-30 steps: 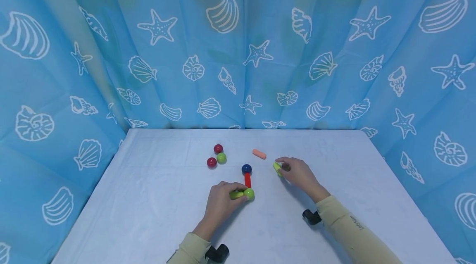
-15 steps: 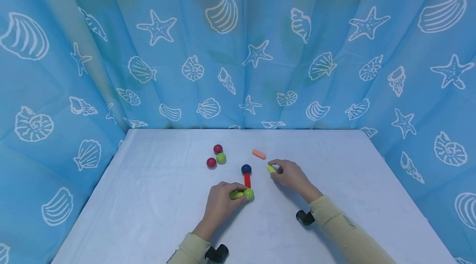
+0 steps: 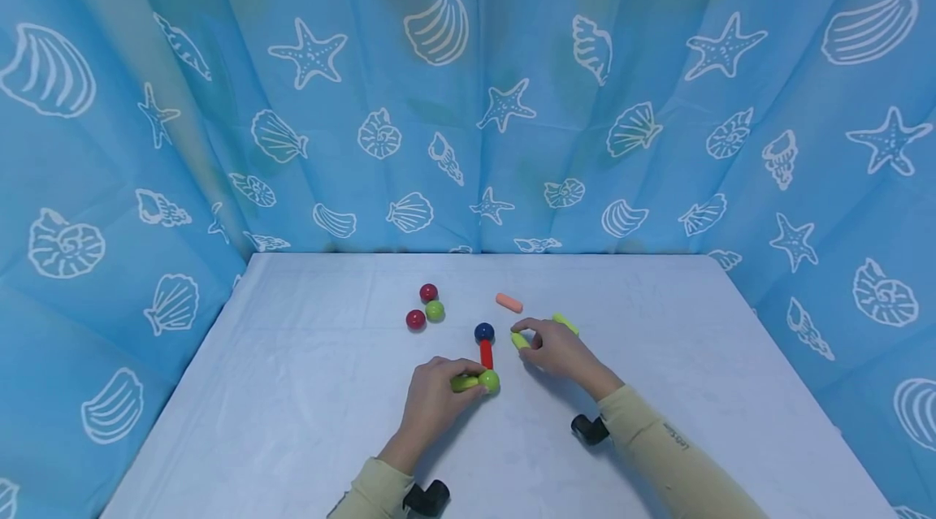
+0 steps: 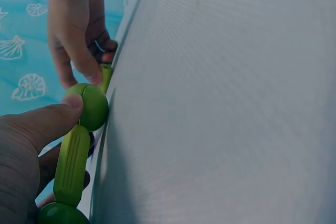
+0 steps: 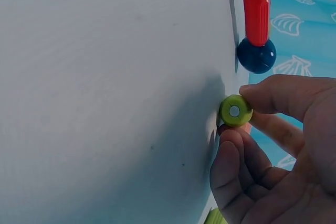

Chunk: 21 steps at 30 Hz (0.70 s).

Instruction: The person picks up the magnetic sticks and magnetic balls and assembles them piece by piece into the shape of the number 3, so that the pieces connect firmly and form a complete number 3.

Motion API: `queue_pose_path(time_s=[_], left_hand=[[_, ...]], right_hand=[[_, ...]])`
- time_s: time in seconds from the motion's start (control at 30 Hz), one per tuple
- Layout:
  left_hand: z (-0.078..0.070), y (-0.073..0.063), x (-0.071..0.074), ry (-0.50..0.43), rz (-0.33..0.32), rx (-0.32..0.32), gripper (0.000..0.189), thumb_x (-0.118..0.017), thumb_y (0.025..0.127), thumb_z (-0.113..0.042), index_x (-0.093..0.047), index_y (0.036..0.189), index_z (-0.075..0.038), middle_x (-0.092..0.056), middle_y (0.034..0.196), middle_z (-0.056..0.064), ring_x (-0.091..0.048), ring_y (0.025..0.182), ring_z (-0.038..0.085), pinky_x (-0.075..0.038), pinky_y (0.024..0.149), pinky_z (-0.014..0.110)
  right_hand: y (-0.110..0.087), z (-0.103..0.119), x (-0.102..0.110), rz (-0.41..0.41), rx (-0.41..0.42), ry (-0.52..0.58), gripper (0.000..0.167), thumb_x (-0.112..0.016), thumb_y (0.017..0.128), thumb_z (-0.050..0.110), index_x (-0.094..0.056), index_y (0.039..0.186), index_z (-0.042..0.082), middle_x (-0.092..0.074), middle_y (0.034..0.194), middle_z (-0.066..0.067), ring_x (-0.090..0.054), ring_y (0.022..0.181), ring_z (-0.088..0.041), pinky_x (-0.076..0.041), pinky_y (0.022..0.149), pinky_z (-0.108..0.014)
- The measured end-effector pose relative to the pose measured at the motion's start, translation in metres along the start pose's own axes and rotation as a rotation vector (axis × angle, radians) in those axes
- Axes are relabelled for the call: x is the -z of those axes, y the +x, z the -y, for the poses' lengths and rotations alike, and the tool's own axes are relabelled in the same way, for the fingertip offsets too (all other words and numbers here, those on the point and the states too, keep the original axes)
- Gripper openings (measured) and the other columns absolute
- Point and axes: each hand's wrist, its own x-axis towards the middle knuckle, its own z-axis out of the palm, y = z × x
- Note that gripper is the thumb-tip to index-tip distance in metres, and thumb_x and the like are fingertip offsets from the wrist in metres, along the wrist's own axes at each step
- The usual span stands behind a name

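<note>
My left hand [image 3: 430,399] grips a light green ball [image 3: 489,382] and the yellow-green rod [image 4: 72,163] joined to it. At that rod's other end, the left wrist view shows a darker green ball [image 4: 62,214]. A red rod [image 3: 486,355] runs from the light green ball to a dark blue ball [image 3: 484,332]. To the right of these joined pieces, my right hand [image 3: 561,350] pinches a loose yellow-green rod [image 5: 234,111] between thumb and fingers. Its round end, with a silvery centre, faces the right wrist camera.
Another yellow-green rod [image 3: 565,323] lies just behind my right hand. Farther back is an orange rod [image 3: 509,303]. Two red balls [image 3: 415,320] and a green ball [image 3: 435,310] sit together at the back left of the white-covered table [image 3: 307,389]. A blue shell-patterned curtain [image 3: 468,97] surrounds it.
My right hand has moved left with its yellow-green rod, toward the joined pieces, uncovering another yellow-green rod behind it. My left hand has stayed in place.
</note>
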Motion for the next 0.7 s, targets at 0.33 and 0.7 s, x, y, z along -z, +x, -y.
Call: queue_pose_path(time_s=[0.33,0.7], left_hand=[[0.001,0.000,0.000,0.007,0.001,0.002,0.026,-0.085,0.084,-0.035,-0.079,0.108,-0.028,-0.074,0.096,-0.015,-0.059,0.092,0.010,-0.046,0.081,0.035],[0.001,0.000,0.000,-0.004,-0.003,0.003,0.026,-0.085,0.083,-0.035,-0.079,0.108,-0.028,-0.074,0.096,-0.015,-0.060,0.092,0.010,-0.047,0.081,0.034]], right_hand=[[0.015,0.001,-0.004,-0.036,0.016,0.130,0.043,-0.074,0.094,0.021,-0.058,0.135,0.022,-0.060,0.085,-0.002,-0.056,0.072,-0.019,-0.049,0.066,-0.028],[0.047,0.005,-0.010,-0.041,0.005,0.335,0.038,-0.069,0.098,0.024,-0.054,0.133,0.022,-0.066,0.109,-0.006,-0.061,0.075,-0.020,-0.052,0.067,-0.028]])
